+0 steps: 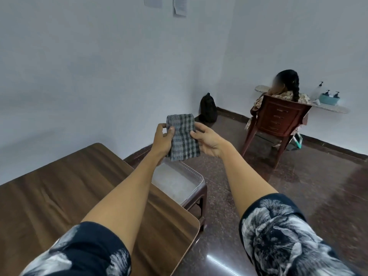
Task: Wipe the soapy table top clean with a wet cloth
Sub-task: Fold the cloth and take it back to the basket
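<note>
Two hands (185, 140) holding cloth (182, 137), brown table (59, 188), white walls (89, 66)

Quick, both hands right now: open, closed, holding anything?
Left hand: grips the checked cloth at its left edge, thumb on front.
Right hand: holds the same cloth at its right edge, fingers behind it.

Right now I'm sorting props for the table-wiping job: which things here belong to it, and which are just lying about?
Job:
checked cloth, held by left hand and right hand
brown table top
clear tub on a stool

Lying about:
black backpack
chair with a seated person
pump bottles on the wall shelf
</note>
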A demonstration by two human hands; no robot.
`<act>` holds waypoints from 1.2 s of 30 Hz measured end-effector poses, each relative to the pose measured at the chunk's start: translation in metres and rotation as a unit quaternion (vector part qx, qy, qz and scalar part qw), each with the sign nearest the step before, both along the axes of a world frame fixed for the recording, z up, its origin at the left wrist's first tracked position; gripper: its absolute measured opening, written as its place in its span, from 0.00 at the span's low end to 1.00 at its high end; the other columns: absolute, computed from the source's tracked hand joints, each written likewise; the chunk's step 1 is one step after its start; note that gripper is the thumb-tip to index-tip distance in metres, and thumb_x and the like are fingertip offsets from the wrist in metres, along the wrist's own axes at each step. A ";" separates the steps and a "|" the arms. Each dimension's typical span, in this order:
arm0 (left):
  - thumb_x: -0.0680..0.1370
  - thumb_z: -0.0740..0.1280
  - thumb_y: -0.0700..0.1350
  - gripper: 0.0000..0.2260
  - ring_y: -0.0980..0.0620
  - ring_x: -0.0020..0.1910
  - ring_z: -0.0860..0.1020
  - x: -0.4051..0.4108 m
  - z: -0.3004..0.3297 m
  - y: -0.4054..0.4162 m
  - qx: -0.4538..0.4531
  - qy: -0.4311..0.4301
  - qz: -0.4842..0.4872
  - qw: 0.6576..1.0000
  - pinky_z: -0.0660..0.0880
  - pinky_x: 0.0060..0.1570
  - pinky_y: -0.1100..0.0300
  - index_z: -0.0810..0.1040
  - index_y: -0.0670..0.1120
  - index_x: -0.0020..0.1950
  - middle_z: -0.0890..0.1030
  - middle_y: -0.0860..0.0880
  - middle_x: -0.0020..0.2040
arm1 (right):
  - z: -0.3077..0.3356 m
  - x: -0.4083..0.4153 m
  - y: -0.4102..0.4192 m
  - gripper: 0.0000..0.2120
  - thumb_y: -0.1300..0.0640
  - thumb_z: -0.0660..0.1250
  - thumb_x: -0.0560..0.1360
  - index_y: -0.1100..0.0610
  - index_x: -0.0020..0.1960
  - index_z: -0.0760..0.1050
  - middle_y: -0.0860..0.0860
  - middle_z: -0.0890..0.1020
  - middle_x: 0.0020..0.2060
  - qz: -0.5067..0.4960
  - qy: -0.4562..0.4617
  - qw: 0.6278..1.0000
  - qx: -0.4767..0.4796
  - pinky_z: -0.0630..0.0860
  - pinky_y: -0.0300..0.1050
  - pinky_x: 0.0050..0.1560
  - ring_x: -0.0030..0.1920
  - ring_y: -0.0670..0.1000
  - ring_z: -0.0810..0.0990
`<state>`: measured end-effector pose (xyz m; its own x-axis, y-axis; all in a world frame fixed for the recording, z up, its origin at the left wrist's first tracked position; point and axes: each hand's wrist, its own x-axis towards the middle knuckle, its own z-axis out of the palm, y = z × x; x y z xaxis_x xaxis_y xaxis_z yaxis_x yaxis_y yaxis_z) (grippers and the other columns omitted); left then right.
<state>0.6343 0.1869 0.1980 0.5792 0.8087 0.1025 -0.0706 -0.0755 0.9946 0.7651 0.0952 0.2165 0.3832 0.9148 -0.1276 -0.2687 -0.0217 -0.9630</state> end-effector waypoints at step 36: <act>0.80 0.59 0.42 0.15 0.46 0.58 0.74 0.161 -0.418 0.175 -0.371 0.316 0.239 0.840 0.72 0.59 0.47 0.66 0.45 0.67 0.73 0.47 0.62 | -0.413 0.154 0.262 0.17 0.69 0.62 0.76 0.64 0.65 0.71 0.58 0.77 0.59 0.145 -0.174 0.889 -0.399 0.70 0.38 0.57 0.61 0.55 0.75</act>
